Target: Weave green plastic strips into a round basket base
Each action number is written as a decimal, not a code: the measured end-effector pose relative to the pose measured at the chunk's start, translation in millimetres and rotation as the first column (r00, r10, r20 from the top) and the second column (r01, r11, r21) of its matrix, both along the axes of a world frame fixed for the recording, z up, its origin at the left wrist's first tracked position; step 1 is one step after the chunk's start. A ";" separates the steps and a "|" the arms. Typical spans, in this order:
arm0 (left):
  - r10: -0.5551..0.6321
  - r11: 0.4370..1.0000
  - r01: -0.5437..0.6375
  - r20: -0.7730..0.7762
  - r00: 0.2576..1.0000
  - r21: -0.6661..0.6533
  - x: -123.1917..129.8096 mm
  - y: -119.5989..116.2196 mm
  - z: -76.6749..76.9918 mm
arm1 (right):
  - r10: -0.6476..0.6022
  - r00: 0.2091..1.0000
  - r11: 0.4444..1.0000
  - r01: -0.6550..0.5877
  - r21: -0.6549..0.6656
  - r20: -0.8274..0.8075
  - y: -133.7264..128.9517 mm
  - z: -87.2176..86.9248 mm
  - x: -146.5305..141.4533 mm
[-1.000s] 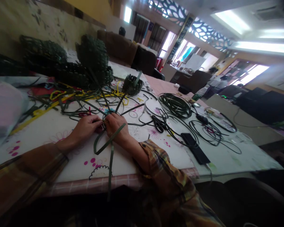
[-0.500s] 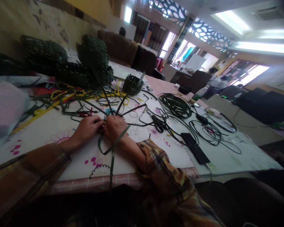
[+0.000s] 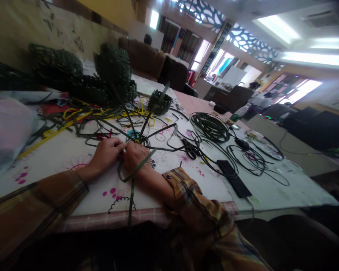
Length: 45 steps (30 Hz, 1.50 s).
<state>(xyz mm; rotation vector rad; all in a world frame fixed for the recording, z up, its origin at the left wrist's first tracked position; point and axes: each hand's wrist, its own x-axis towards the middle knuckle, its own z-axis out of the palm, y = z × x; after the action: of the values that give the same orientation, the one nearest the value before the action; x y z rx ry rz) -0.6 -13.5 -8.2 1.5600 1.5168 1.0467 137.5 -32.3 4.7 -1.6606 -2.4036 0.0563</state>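
Observation:
On the table lies a round woven piece (image 3: 138,137) of dark green strip, with several long flat spokes spreading outward from it. My left hand (image 3: 109,150) is closed at its near left edge, thumb and forefinger pinching a green strip. Right beside it, my right hand (image 3: 136,156) is closed on the near rim of the woven piece, its fingertips partly hidden. A green strip (image 3: 139,164) loops across the right wrist, and another strip (image 3: 132,199) hangs toward the table's front edge.
Dark green woven baskets (image 3: 113,62) stand at the back left, and a small basket (image 3: 160,102) sits beyond the work. To the right are black scissors (image 3: 190,148), a coil of green strip (image 3: 210,127) and a black power bank-like block (image 3: 234,178). A plastic bag (image 3: 8,131) is at far left.
My right hand has shifted slightly down and turned, so more of the woven centre shows behind it. My left hand stays nearly in place at the rim.

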 end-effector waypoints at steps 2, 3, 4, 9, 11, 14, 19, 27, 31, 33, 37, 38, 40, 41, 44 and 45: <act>0.020 0.999 -0.017 -0.061 0.998 0.040 0.0 2.9 -1.5 | -0.007 1.000 1.000 0.006 -0.028 -0.011 -3.5 0.7 -4.7; 0.027 0.998 -0.022 -0.084 0.996 0.059 -0.2 4.3 -2.2 | -0.002 1.000 0.999 0.001 -0.039 -0.020 -4.6 1.1 -6.1; 0.027 0.997 -0.020 -0.098 0.995 0.071 -0.7 5.6 -2.7 | -0.002 1.000 0.999 0.001 -0.045 -0.030 -5.0 1.8 -6.3; -0.040 0.999 0.040 -0.020 0.999 0.026 -6.0 7.7 -3.1 | 0.085 0.994 0.991 -0.091 -0.093 -0.070 5.1 11.5 14.2; -0.055 0.998 0.055 0.026 0.998 -0.001 -7.7 7.0 -2.1 | 0.154 0.984 0.983 -0.162 -0.087 -0.095 13.1 17.9 28.0; -0.086 0.996 0.086 0.011 0.996 0.004 -7.6 6.2 -0.6 | 0.209 0.967 0.978 -0.208 0.024 -0.144 26.0 22.9 41.2; -0.167 0.986 0.167 0.015 0.986 0.024 -5.4 5.9 -3.2 | 0.380 0.915 0.924 -0.369 0.102 -0.133 40.0 13.7 36.1; -0.196 0.980 0.198 0.087 0.977 -0.007 -2.0 5.0 0.1 | 0.298 0.942 0.953 -0.285 0.102 -0.152 41.1 6.8 33.8; -0.222 0.975 0.223 0.058 0.973 -0.012 -4.8 8.8 -1.9 | 0.273 0.951 0.958 -0.254 0.134 -0.143 41.8 10.6 39.5; -0.243 0.970 0.244 0.049 0.969 -0.009 -8.0 11.0 -3.9 | 0.253 0.962 0.958 -0.234 0.166 -0.105 40.8 12.7 42.2; -0.264 0.963 0.265 0.031 0.964 -0.040 -15.0 12.3 -3.7 | 0.205 0.979 0.966 -0.202 0.159 -0.007 29.8 13.7 42.8; -0.254 0.966 0.255 0.032 0.967 -0.049 -16.5 12.1 -2.8 | 0.213 0.977 0.965 -0.212 0.152 0.007 25.7 12.7 41.9; -0.221 0.974 0.223 0.038 0.974 -0.045 -18.8 11.8 -1.0 | 0.259 0.966 0.956 -0.259 0.138 0.020 18.7 8.4 39.8; -0.212 0.976 0.213 0.037 0.977 -0.037 -19.5 12.2 -0.5 | 0.280 0.960 0.951 -0.280 0.130 0.020 16.7 5.4 38.8; -0.190 0.980 0.193 0.053 0.980 -0.052 -20.2 15.4 -0.6 | 0.248 0.969 0.964 -0.244 0.109 -0.023 19.2 -4.3 37.4; -0.185 0.979 0.190 0.066 0.980 -0.072 -20.1 16.8 -0.7 | 0.217 0.975 0.972 -0.212 0.099 -0.043 22.3 -6.7 37.1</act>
<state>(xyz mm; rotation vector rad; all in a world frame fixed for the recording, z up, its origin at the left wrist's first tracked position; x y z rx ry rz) -20.8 3.2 -8.8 1.5705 1.3264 0.9079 174.6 -10.0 -2.0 -1.3372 -2.4941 0.0223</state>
